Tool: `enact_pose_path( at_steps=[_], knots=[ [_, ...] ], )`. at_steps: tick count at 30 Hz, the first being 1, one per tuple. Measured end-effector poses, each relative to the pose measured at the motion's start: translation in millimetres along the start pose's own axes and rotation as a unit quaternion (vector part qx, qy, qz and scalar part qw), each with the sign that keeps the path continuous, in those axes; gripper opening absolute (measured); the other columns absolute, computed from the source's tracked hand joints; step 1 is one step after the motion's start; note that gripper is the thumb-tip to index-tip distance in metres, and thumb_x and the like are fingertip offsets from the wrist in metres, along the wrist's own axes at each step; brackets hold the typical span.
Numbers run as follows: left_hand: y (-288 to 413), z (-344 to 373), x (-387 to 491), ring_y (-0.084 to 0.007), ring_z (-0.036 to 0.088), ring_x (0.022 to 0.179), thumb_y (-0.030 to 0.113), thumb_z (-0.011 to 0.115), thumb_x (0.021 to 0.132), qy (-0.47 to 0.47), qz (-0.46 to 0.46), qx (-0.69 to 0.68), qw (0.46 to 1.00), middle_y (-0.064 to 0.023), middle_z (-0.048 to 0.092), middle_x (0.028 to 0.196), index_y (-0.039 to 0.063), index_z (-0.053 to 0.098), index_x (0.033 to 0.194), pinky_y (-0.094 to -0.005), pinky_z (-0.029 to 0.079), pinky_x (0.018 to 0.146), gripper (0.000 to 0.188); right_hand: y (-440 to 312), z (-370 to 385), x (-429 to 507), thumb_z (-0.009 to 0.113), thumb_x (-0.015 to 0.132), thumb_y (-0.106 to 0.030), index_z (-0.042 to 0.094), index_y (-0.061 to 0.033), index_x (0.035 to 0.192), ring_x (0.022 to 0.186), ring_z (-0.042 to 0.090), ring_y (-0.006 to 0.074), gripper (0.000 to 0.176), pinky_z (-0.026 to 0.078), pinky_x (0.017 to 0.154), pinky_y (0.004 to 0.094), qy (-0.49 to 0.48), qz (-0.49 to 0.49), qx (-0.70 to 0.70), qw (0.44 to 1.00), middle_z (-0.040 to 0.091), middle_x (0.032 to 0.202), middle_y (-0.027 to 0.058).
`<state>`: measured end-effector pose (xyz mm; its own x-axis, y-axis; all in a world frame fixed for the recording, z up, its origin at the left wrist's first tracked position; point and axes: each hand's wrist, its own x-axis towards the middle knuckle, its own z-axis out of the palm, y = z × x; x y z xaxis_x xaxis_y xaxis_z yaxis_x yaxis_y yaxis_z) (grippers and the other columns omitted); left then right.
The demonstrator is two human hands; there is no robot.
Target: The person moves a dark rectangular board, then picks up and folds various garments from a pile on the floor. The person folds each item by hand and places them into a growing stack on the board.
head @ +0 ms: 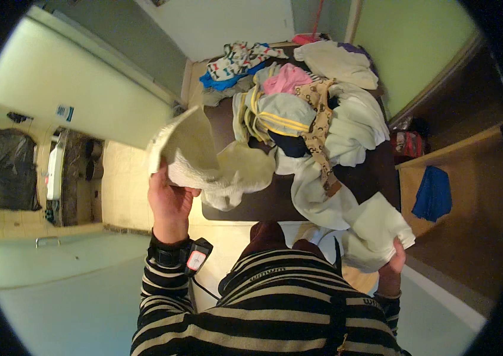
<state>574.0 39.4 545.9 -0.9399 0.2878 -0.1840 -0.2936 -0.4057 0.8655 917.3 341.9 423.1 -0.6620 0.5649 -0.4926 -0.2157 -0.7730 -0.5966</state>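
My left hand (170,202) grips a cream towel (193,167) by its edge, raised over the left side of a dark brown table (269,207). On the right, my right hand (395,262) pinches the edge of a white cloth (374,229) beside the table's near corner. A length of white fabric (318,198) runs from near that cloth up to a laundry heap; whether they are one piece I cannot tell. In the heap lie a grey garment with yellow stripes (285,109), a pink cloth (288,79) and a tan patterned strip of fabric (318,115).
Farther back are a patterned white garment (229,62), a blue cloth (220,82) and cream fabric (340,62). A wooden shelf unit (461,155) with a blue cloth (432,194) stands close on the right. A pale door (78,84) and a washroom sink (55,171) are at left.
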Motion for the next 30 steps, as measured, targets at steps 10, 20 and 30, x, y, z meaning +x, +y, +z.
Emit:
enact_pose_path(
  at_steps=[10,20,30],
  knots=[
    [-137.4,-41.1,-5.9,-0.0145,0.058,0.063,0.005,0.053,0.081,0.078,-0.186,0.289,0.936,-0.0087,0.06,0.087,0.001,0.051,0.111,-0.0245,0.047,0.039,0.031,-19.0,-10.1,51.6,0.033,0.09,-0.033,0.026,-0.0022,0.133,0.122,0.034,0.0327,0.053,0.027,0.101,0.0446,-0.081,0.045,0.011,0.996,0.033,0.134,0.0161],
    [-210.7,-6.0,35.0,-0.0274,0.061,0.081,0.028,0.075,0.063,-0.316,-0.091,0.439,0.836,-0.0159,0.062,0.09,0.006,0.048,0.117,-0.0347,0.048,0.071,0.064,-30.8,120.7,78.5,0.025,0.089,-0.053,0.025,-0.004,0.134,0.123,0.033,0.0328,0.066,0.026,0.102,0.0444,-0.079,0.018,-0.072,0.994,0.032,0.135,0.0155],
    [-168.7,52.1,50.7,-0.018,0.056,0.08,0.026,0.077,0.063,-0.283,0.044,0.256,0.923,-0.0093,0.056,0.096,0.006,0.045,0.12,-0.0279,0.049,0.062,0.068,69.0,163.9,165.6,0.046,0.083,-0.01,0.039,0.0017,0.123,0.106,0.051,0.0233,0.043,0.043,0.087,0.0342,-0.203,0.16,-0.285,0.923,0.049,0.117,0.0133]
  ],
)
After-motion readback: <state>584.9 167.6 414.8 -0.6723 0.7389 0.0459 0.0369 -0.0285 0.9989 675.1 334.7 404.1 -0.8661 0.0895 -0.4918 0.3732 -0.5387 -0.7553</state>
